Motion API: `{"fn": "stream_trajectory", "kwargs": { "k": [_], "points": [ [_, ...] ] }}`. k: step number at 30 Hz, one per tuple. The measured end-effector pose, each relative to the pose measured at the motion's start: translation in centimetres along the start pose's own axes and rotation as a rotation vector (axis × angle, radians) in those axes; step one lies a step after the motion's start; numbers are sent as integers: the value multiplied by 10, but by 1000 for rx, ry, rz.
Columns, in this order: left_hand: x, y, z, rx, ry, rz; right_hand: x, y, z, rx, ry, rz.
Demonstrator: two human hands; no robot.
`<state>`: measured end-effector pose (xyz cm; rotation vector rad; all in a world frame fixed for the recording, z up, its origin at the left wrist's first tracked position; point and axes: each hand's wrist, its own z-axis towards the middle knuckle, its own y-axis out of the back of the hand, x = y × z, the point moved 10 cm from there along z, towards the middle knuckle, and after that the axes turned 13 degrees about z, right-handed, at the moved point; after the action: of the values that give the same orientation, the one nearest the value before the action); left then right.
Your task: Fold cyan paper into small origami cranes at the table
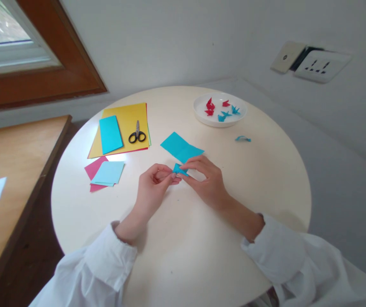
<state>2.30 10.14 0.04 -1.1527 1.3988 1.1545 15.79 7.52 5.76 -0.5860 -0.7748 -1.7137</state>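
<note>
Between my two hands is a small folded piece of blue paper (180,169), raised over the middle of the round white table (176,238). My left hand (155,183) pinches its left side between thumb and fingers. From the right, my right hand (207,179) grips it with thumb and fingertips, which partly hide the folds. Just beyond my fingers lies a larger creased sheet of blue paper (179,146), its near edge partly covered by my right hand.
A white dish (202,120) with several red and blue folded paper birds stands at the back right. Nearby lies a blue paper strip (243,138). Scissors (137,133) rest on yellow sheets (128,111) beside folded blue paper (110,134). Pale blue squares (108,172) overlap pink ones (96,168).
</note>
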Motion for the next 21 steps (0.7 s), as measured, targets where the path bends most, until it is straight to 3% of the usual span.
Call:
{"fn": "stream_trajectory", "kwargs": {
  "k": [12,21],
  "points": [
    [4,-3,-2,38,45,-58,13,-12,-5,94,179,-107],
    [1,0,-2,23,44,-21,14,-17,-6,164,221,-160]
  ]
}}
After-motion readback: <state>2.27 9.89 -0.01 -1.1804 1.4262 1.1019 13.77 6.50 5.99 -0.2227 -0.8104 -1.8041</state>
